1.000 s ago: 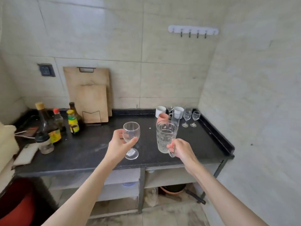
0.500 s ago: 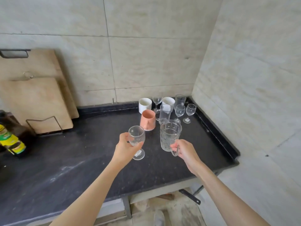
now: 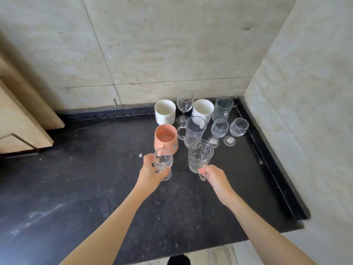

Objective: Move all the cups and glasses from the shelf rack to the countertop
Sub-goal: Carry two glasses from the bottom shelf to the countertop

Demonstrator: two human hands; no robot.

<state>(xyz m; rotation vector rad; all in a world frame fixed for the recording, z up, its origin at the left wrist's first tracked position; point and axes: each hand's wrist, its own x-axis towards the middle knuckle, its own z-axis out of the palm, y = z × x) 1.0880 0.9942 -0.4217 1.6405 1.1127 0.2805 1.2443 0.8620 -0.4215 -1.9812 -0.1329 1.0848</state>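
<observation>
My left hand [image 3: 151, 174] grips a small clear wine glass [image 3: 163, 159] by its bowl and stem, just in front of a pink mug [image 3: 165, 137]. My right hand [image 3: 214, 176] holds a patterned glass mug [image 3: 199, 156] by its handle, low over the black countertop [image 3: 86, 188]. Behind them, in the back right corner, stand two white cups [image 3: 165, 111], a tall wine glass [image 3: 185, 104], a plain glass mug [image 3: 193, 131], a ribbed glass mug [image 3: 222, 108] and two short stemmed glasses [image 3: 238, 128]. The shelf rack is out of view.
Wooden cutting boards [image 3: 21, 115] lean against the wall at the left. Tiled walls close the back and the right side. A raised black lip [image 3: 275, 176] runs along the counter's right edge. The counter's front edge lies near the bottom of the view.
The view has come closer to the counter's back right corner. Both hands have moved forward and down with their glasses toward the group of cups.
</observation>
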